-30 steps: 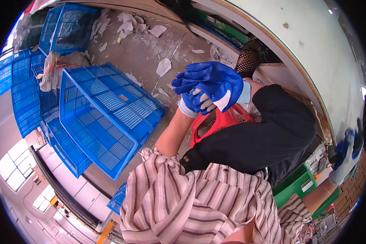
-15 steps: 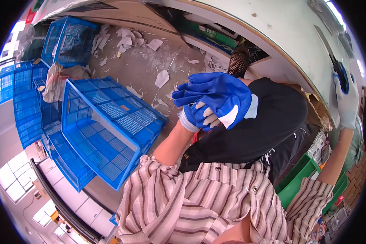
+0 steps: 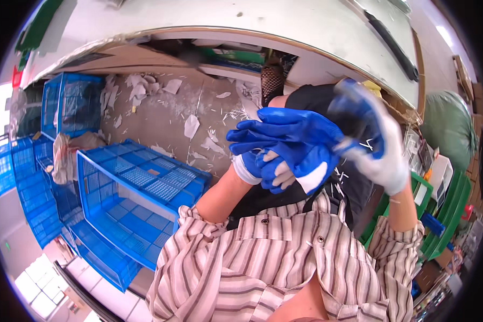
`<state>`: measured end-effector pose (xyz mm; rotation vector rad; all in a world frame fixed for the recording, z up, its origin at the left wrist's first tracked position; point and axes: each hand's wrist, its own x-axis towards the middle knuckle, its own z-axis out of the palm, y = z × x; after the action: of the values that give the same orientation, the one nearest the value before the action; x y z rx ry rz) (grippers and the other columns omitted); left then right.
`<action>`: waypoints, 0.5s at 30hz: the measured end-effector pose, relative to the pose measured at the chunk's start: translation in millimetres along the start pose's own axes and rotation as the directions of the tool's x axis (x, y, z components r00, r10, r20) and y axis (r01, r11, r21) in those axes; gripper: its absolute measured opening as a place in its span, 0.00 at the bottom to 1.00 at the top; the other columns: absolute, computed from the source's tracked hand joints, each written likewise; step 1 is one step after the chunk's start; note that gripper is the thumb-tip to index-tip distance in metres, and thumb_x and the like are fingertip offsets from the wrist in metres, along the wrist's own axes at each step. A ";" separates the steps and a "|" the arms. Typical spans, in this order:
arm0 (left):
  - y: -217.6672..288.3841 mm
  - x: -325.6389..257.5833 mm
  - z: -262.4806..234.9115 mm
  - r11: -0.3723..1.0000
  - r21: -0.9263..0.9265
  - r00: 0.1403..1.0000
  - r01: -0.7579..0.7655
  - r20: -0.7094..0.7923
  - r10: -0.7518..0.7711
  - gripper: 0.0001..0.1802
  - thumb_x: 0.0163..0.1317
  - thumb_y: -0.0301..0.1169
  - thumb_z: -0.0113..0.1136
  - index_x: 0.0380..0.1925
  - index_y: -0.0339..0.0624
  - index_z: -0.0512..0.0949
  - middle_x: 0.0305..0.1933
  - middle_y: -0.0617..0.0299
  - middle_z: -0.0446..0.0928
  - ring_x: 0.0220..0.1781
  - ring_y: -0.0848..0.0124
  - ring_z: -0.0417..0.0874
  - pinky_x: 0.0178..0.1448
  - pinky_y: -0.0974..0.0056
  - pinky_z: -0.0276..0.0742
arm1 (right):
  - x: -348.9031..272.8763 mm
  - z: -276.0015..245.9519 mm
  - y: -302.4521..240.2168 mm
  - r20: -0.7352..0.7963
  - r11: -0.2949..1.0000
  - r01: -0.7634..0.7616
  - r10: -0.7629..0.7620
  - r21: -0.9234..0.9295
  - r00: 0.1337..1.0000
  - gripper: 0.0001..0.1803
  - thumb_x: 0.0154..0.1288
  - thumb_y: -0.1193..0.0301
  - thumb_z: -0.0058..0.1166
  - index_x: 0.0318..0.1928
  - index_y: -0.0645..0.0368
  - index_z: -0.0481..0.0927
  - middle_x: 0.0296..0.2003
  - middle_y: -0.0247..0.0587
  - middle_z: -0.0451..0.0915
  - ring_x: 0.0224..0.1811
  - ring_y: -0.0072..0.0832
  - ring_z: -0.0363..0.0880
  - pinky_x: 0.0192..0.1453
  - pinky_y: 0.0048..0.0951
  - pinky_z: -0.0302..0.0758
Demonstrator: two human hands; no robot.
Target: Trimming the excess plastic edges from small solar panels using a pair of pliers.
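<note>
Several blue-coated work gloves [image 3: 298, 126] with white cuffs lie bunched over my lap. My left hand [image 3: 250, 165], itself in a white and blue glove, is closed round them from below; its fingertips are partly hidden by the bundle. Just right of the bundle, my gloved right hand [image 3: 383, 147] is blurred by motion. Its thumb and fingers are spread apart, and I see nothing between them. A black-handled knife [image 3: 393, 47] lies on the white tabletop [image 3: 306, 37], away from both hands.
To the left stand several blue plastic crates [image 3: 139, 177], one tipped with its opening facing me. Torn paper scraps [image 3: 192, 126] litter the floor. Green bins [image 3: 448, 214] and a green sack [image 3: 448, 126] are at the right. The table edge runs above my knees.
My right hand has let go of the knife on the tabletop and come left and down toward the gloves. My left hand still holds the bundle. The whole view has shifted.
</note>
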<state>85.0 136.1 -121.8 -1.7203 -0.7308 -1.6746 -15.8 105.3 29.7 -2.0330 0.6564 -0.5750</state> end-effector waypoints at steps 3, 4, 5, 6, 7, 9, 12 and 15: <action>11.5 4.5 27.8 0.999 -0.041 0.999 0.016 -0.050 -0.018 0.32 0.62 0.59 0.45 0.49 0.41 0.72 0.48 0.49 0.71 0.49 0.51 0.76 0.51 0.43 0.73 | -38.4 5.0 -1.0 0.020 0.925 -0.348 0.349 0.149 0.937 0.23 0.56 0.81 0.55 0.54 0.68 0.70 0.40 0.43 0.80 0.39 0.24 0.81 0.48 0.24 0.76; 22.0 6.1 63.9 0.990 0.121 0.868 0.080 -0.497 -0.009 0.33 0.64 0.60 0.38 0.51 0.41 0.72 0.48 0.50 0.72 0.49 0.51 0.76 0.50 0.44 0.73 | -52.4 5.2 -0.3 -0.134 0.878 -0.383 0.433 0.286 0.891 0.21 0.59 0.81 0.53 0.54 0.69 0.70 0.40 0.44 0.79 0.39 0.23 0.80 0.47 0.23 0.75; 25.5 8.4 85.3 0.950 0.233 0.558 0.207 -0.826 0.081 0.35 0.66 0.61 0.30 0.52 0.42 0.71 0.48 0.51 0.72 0.49 0.52 0.76 0.49 0.45 0.73 | -65.9 3.9 4.8 -0.292 0.858 -0.367 0.476 0.359 0.829 0.20 0.60 0.81 0.53 0.53 0.69 0.70 0.39 0.42 0.79 0.39 0.22 0.79 0.47 0.23 0.75; 20.6 14.7 92.2 0.977 0.212 0.524 0.037 -0.836 0.161 0.39 0.65 0.63 0.28 0.62 0.44 0.63 0.60 0.48 0.68 0.54 0.51 0.74 0.58 0.47 0.68 | -77.8 4.1 13.8 -0.433 0.840 -0.332 0.514 0.429 0.741 0.19 0.60 0.81 0.52 0.53 0.69 0.70 0.38 0.40 0.79 0.38 0.22 0.78 0.46 0.23 0.75; 17.6 27.0 100.7 0.964 0.267 0.447 0.006 -0.863 0.236 0.40 0.65 0.63 0.28 0.66 0.46 0.55 0.66 0.48 0.59 0.60 0.50 0.69 0.63 0.46 0.62 | -89.7 8.0 24.2 -0.477 0.860 -0.357 0.501 0.364 0.722 0.17 0.61 0.81 0.51 0.51 0.69 0.70 0.37 0.39 0.78 0.37 0.21 0.77 0.46 0.22 0.75; 10.9 50.0 106.4 0.948 0.318 0.361 -0.013 -0.882 0.301 0.41 0.65 0.63 0.27 0.70 0.48 0.47 0.72 0.48 0.51 0.66 0.48 0.64 0.68 0.45 0.55 | -102.9 27.9 36.8 -0.455 0.880 -0.377 0.472 0.287 0.755 0.14 0.60 0.80 0.52 0.47 0.68 0.71 0.32 0.37 0.77 0.34 0.18 0.75 0.41 0.21 0.74; 4.4 71.8 98.0 0.898 0.440 0.286 0.021 -0.863 0.416 0.43 0.65 0.63 0.26 0.71 0.50 0.36 0.75 0.49 0.35 0.73 0.48 0.49 0.74 0.44 0.39 | -119.1 50.9 33.5 -0.143 0.888 -0.430 0.410 -0.162 0.901 0.18 0.54 0.79 0.56 0.47 0.66 0.72 0.28 0.49 0.77 0.29 0.31 0.80 0.37 0.26 0.74; -1.5 79.8 82.3 0.893 0.420 0.186 0.160 -0.902 0.391 0.44 0.65 0.64 0.25 0.71 0.48 0.35 0.75 0.49 0.35 0.75 0.48 0.42 0.75 0.45 0.34 | -105.6 43.6 24.7 0.064 0.916 -0.362 0.377 -0.170 0.924 0.19 0.51 0.72 0.59 0.46 0.62 0.75 0.33 0.54 0.78 0.35 0.48 0.79 0.38 0.35 0.75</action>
<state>141.1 196.6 -42.2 -0.0782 -0.2201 -1.8497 -73.8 188.8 -28.2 -1.9924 1.0261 -0.2065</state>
